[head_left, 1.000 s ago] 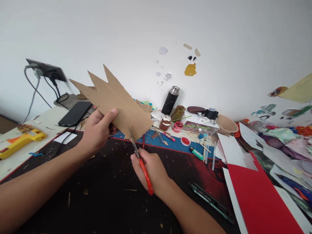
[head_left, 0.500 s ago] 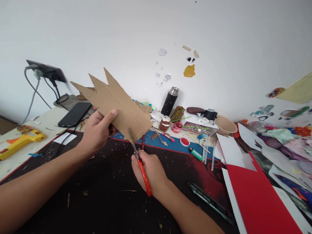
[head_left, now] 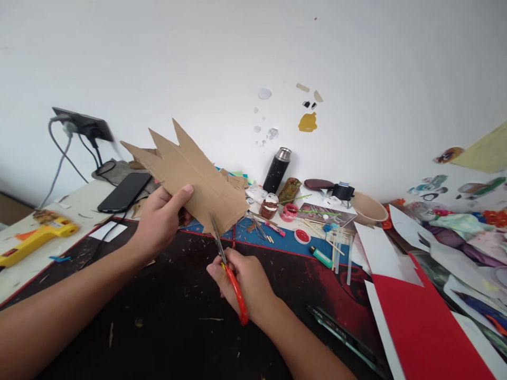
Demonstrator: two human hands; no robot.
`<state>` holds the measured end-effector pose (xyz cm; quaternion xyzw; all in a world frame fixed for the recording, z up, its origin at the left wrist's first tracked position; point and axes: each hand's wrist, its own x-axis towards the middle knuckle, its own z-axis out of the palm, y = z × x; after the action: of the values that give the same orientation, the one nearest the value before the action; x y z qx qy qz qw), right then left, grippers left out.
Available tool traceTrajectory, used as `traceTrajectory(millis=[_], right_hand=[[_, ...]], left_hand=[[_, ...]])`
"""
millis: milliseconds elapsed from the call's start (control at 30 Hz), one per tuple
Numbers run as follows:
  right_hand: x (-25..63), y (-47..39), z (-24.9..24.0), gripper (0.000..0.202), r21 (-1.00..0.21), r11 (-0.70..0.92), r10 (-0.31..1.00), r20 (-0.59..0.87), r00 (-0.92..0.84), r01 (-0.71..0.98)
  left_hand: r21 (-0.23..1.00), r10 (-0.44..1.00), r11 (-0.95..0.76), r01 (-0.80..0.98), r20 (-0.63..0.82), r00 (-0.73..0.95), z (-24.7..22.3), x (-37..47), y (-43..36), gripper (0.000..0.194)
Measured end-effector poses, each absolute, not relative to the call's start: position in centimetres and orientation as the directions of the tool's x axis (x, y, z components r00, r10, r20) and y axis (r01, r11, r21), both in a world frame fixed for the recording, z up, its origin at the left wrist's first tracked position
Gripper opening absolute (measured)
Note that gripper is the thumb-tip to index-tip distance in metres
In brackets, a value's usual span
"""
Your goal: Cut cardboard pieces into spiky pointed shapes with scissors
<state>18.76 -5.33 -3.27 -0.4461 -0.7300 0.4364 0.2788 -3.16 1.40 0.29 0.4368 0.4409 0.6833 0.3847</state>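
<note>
My left hand (head_left: 160,219) pinches the spiked brown cardboard sheet (head_left: 202,182) above the black mat (head_left: 170,327); right hand (head_left: 255,285) clamped round red-handled metal scissors (head_left: 237,291), blades at sheet's lower edge. Likely light, stiff, creasable; best held behind spikes.

Left hand (head_left: 160,219), right hand (head_left: 250,282), 2 forearms (head_left: 101,285): all bare.

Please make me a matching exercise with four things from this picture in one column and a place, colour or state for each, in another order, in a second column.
1. scissors
2. bowl
3. cardboard piece
4. phone

A. held in the left hand
B. black, lying on the left
C. held in the right hand
D. beige, toward the back right

Pairs: 1-C, 2-D, 3-A, 4-B
</note>
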Motion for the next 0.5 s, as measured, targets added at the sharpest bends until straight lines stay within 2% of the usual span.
traceTrajectory(millis=[500], right_hand=[[18.67, -5.14, -3.89, 0.043, -0.893, 0.17, 0.896, -0.036, -0.443, 0.417]], left_hand=[[0.926, 0.903, -0.349, -0.144, 0.292, -0.315, 0.42, -3.21, 1.49, 0.04]])
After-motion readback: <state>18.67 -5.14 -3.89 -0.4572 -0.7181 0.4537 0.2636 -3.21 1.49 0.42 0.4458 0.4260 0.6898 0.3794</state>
